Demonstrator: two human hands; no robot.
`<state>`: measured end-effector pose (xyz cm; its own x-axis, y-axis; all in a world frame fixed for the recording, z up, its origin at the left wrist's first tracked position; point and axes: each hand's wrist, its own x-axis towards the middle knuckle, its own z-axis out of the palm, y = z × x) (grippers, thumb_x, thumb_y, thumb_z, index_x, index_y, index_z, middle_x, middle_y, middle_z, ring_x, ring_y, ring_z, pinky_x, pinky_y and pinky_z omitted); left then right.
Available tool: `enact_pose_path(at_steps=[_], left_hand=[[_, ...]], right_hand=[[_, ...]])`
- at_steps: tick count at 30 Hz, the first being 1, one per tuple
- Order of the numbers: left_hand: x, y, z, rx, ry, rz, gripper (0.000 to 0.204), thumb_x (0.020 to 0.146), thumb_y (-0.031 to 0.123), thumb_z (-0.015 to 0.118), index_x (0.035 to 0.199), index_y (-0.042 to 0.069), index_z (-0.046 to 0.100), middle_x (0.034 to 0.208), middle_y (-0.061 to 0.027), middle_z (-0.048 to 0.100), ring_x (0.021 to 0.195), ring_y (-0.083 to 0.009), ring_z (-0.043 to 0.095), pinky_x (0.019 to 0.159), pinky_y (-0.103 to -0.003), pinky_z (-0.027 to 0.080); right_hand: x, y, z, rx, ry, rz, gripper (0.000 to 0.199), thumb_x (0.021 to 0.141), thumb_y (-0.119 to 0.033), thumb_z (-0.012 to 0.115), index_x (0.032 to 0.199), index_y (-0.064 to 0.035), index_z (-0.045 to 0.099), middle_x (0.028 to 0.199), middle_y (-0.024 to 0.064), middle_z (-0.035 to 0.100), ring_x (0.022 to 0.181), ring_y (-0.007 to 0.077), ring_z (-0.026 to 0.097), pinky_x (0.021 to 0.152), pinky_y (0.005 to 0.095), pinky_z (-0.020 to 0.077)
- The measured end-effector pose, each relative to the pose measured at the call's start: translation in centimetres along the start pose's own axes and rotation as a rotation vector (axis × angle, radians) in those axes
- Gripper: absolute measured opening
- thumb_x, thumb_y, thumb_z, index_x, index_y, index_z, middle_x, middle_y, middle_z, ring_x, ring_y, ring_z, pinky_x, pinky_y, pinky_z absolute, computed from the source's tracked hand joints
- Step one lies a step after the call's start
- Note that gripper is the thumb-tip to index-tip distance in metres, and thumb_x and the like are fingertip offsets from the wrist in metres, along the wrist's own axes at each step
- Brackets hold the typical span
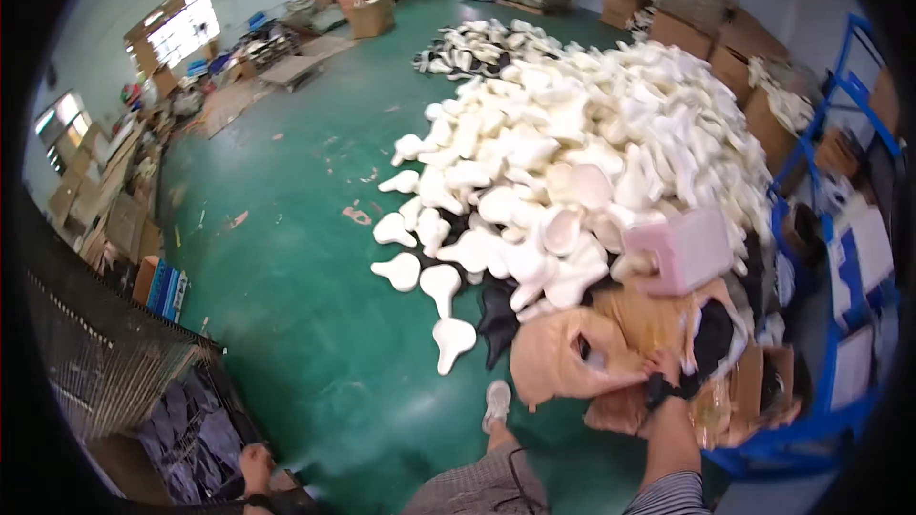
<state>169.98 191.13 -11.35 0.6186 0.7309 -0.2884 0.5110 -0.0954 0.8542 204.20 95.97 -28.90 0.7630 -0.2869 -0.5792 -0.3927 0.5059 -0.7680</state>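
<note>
My right hand [666,368], with a dark band at its wrist, is closed on a tan plastic sack [563,358] at the lower right. The sack bulges toward the left and has a hole in its side. Beyond it rises a big heap of cream-white, saddle-shaped foam pieces [572,153]. A pink-and-white block-like container [682,253] lies at the heap's near right edge. At the lower left, my left hand [256,467] is curled beside a wire-sided bin [124,377] holding dark grey flat pieces [191,439]. What its fingers hold, if anything, is hidden.
Several white pieces [453,341] and a black one [496,319] lie loose on the green floor [296,257]. A blue metal rack [816,153] with boxes stands at the right. Cardboard boxes [370,16] and stacked goods line the walls.
</note>
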Motion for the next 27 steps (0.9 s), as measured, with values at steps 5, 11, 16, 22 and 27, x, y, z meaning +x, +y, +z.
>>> enact_pose_path(at_steps=[5,11,16,22,27], left_hand=[[5.0,17.2,15.4,0.397,-0.002,-0.069,0.016,0.079,0.007,0.057,0.089,-0.002,0.066,0.068,-0.0056,0.06,0.056,-0.013,0.056,0.05,-0.029,0.046],[9.4,20.1,25.4,0.675,-0.374,-0.269,0.022,0.079,0.013,0.064,0.095,-0.002,0.067,0.079,-0.008,0.067,0.065,-0.0154,0.062,0.06,-0.029,0.051],[14.1,20.9,34.3,0.685,-0.531,-0.22,0.029,0.081,0.017,0.064,0.102,-0.003,0.066,0.084,-0.0086,0.068,0.068,-0.0154,0.064,0.065,-0.03,0.052],[16.9,17.8,37.8,0.697,-0.64,-0.318,0.031,0.082,0.02,0.064,0.103,-0.003,0.067,0.084,-0.0098,0.068,0.069,-0.0174,0.066,0.067,-0.031,0.053],[22.1,15.8,37.5,0.681,-0.696,-0.384,0.031,0.08,0.023,0.066,0.1,-0.001,0.068,0.083,-0.0094,0.069,0.069,-0.0176,0.067,0.067,-0.033,0.053]], right_hand=[[10.5,-11.5,-7.2,-0.111,0.358,-0.324,0.051,0.091,-0.042,0.053,0.131,-0.0096,0.05,0.094,0.0141,0.062,0.074,0.0232,0.06,0.069,0.034,0.0502],[13.4,-15.3,-1.7,0.118,0.442,-0.294,0.053,0.091,-0.042,0.055,0.131,-0.0089,0.049,0.099,0.0141,0.061,0.079,0.0239,0.059,0.072,0.0345,0.0499],[16.9,-19.4,0.2,0.154,0.435,-0.324,0.054,0.09,-0.042,0.057,0.131,-0.0083,0.049,0.103,0.014,0.06,0.084,0.0245,0.059,0.074,0.0349,0.0497],[19.0,-21.9,4.2,0.172,0.414,-0.362,0.056,0.089,-0.042,0.058,0.132,-0.0075,0.048,0.108,0.014,0.059,0.089,0.0252,0.058,0.077,0.0353,0.0494],[20.2,-20.7,8.0,0.177,0.375,-0.365,0.057,0.089,-0.042,0.06,0.132,-0.0069,0.048,0.112,0.014,0.058,0.094,0.0258,0.058,0.079,0.0357,0.0492]])
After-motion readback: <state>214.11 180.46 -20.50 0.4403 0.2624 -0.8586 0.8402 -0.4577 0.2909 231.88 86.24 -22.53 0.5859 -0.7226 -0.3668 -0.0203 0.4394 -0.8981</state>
